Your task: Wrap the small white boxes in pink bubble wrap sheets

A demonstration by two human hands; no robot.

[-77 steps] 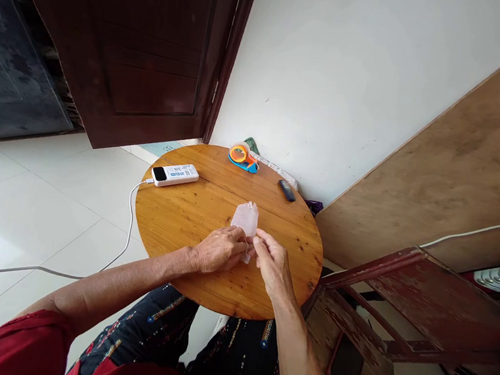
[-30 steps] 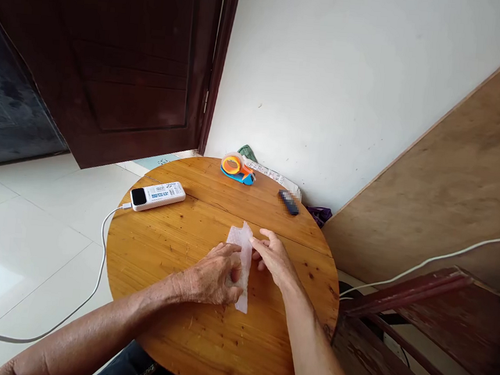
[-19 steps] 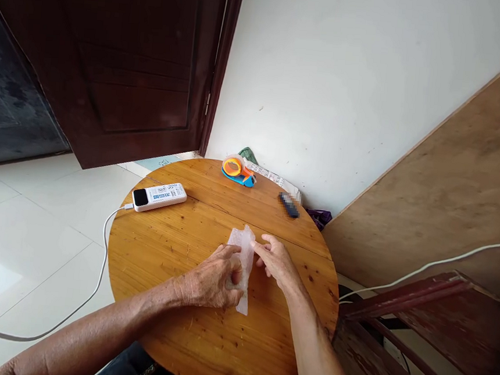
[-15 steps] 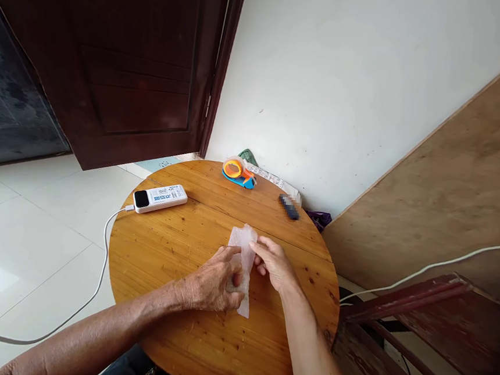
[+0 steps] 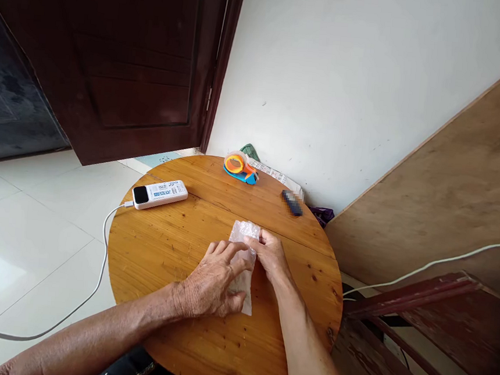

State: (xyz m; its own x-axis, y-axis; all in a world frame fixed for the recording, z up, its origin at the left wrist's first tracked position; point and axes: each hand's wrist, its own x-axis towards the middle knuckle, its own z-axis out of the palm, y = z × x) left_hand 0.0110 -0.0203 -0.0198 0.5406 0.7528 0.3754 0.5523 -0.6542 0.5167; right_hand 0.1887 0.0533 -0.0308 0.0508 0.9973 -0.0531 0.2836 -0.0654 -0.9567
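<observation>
The person is pressing a small translucent plastic bag flat near the middle of the round wooden surface. The left hand is lying on its near half, fingers spread, pinning it down; the right hand is pinching the far end, its grip closed on the folded edge. The far end looks partly folded over; the near end is lying flat, unfolded. A tape dispenser is sitting untouched by the wall, a power bank well apart on the left
</observation>
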